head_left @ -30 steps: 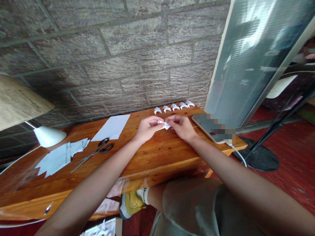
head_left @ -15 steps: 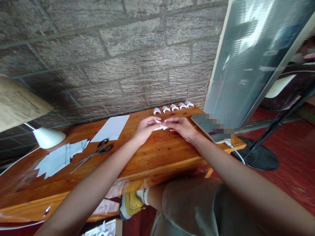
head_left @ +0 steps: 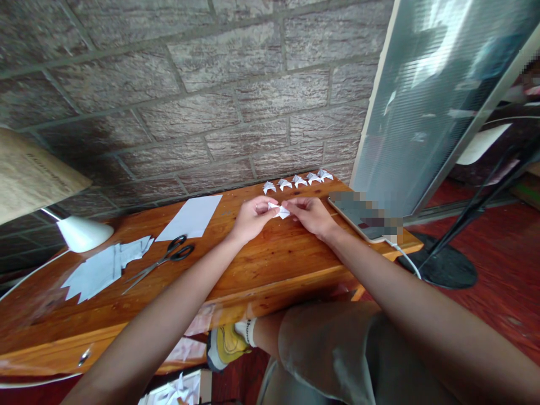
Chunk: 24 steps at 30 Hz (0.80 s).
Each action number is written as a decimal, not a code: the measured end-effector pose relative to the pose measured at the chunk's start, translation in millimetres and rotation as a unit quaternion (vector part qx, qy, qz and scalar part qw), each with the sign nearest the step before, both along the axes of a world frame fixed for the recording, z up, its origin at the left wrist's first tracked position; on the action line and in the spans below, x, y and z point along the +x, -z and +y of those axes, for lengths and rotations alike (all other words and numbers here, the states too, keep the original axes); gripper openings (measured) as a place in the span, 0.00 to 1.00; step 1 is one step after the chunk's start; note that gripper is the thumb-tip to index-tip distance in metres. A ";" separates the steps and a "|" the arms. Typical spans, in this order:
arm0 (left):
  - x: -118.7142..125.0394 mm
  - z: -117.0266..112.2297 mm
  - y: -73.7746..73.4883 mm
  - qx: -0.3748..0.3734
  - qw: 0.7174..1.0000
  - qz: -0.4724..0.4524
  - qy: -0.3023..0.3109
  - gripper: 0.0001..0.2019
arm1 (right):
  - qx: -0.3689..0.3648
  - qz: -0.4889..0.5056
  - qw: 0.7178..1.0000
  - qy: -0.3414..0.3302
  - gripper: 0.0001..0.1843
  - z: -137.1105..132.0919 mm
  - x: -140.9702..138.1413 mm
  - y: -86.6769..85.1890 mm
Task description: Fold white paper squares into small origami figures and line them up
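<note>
A small folded white paper piece [head_left: 280, 211] is pinched above the wooden table [head_left: 270, 259] between both hands. My left hand [head_left: 251, 218] grips its left side, thumb in front. On its right side, the thumb and fingers of my right hand [head_left: 311, 215] close on the paper. Fingers cover part of its folds. Behind the hands, several finished-looking folded paper shapes [head_left: 299, 180] stand in a row near the wall.
Black-handled scissors [head_left: 169, 256] lie left of my hands, beside a blank paper sheet [head_left: 192, 216] and cut paper pieces [head_left: 99, 267]. A lamp [head_left: 82, 233] stands far left. A tablet [head_left: 363, 216] with a white cable [head_left: 407, 259] lies at the right. A box of folded paper [head_left: 179, 391] sits below.
The folded paper has turned slightly and shifted a little to the right in my fingers. Both hands have adjusted their pinch on it.
</note>
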<state>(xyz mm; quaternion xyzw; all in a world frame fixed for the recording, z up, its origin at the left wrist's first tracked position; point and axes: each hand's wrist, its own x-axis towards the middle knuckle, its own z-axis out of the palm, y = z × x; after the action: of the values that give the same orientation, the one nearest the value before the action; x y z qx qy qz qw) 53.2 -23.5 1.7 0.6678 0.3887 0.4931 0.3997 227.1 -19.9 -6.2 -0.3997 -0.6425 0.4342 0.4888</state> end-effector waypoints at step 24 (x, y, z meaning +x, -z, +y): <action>-4.3 4.9 5.1 -0.139 0.982 -0.126 0.019 0.20 | 0.024 0.022 0.999 -0.035 0.16 3.6 -1.6 6.5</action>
<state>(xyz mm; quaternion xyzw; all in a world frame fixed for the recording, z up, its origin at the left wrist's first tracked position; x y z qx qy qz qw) 48.9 -18.6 -3.4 0.5454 0.3872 0.5066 0.5440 225.5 -16.4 -12.7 -0.3553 -0.6556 0.4443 0.4966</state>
